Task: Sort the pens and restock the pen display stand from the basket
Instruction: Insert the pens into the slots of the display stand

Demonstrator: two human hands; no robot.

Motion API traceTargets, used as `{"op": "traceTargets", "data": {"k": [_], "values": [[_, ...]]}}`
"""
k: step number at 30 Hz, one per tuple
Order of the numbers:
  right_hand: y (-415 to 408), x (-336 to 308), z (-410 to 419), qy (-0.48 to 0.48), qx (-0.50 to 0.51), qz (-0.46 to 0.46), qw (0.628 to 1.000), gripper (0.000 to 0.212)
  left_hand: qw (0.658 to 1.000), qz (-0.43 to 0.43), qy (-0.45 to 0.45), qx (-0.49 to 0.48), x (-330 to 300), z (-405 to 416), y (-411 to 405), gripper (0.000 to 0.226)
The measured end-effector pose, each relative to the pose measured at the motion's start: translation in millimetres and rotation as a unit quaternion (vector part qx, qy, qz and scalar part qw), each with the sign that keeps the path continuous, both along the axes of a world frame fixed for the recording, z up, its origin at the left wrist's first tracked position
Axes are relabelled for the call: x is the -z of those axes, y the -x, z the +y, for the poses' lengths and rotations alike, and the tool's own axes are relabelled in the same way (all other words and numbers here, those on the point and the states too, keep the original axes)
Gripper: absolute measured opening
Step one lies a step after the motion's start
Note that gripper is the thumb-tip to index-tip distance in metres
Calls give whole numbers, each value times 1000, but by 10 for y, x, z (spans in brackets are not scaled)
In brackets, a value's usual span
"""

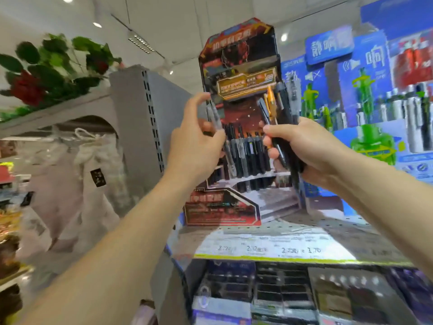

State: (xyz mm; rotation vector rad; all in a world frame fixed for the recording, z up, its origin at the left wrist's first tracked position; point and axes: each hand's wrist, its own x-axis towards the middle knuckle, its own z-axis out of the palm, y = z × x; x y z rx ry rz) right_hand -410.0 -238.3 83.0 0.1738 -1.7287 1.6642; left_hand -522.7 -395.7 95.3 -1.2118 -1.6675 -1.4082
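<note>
Shop interior with a white ceiling and recessed lights; a grey perforated shelf (351, 227) carries a strip of price labels (269, 249) along its front edge. On the shelf stands the pen display stand (236, 66), a tall cardboard unit printed in red and black, with a row of dark pens (248, 153) upright in its middle tier and a few more in the tier below. The left hand (194, 146) is raised before the left side of the stand, fingers partly curled, pinching a single grey pen (214, 118) held nearly upright just beside the stand's edge. The right hand (302, 146) grips a bundle of pens (284, 109) in front of the stand's right side; most are black or grey, one is orange, and their tops fan out above the fist. To the right stands a blue and green display (365, 90) with white and dark pens. Boxed stock (281, 294) fills the shelf below. At the far left, artificial red flowers (30, 87) rest on a grey fixture, and pale cloth bags (91, 160) hang beneath. The picture is blurred.
</note>
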Motion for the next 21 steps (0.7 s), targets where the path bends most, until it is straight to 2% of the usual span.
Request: {"op": "traceTargets", "data": {"k": [4, 8, 12, 17, 21], "values": [[184, -70, 32, 26, 28, -11, 999, 10, 992, 101, 17, -70, -88, 175, 184, 50], [375, -194, 64, -19, 86, -2, 996, 10, 983, 120, 49, -128, -11, 326, 294, 43], [503, -304, 145, -52, 89, 40, 994, 10, 971, 142, 68, -177, 73, 416, 342, 40], [572, -263, 351, 31, 48, 47, 997, 8, 971, 124, 58, -197, 51, 464, 393, 31], [516, -201, 408, 50, -8, 32, 998, 9, 963, 95, 129, -216, 8, 486, 367, 24]]}}
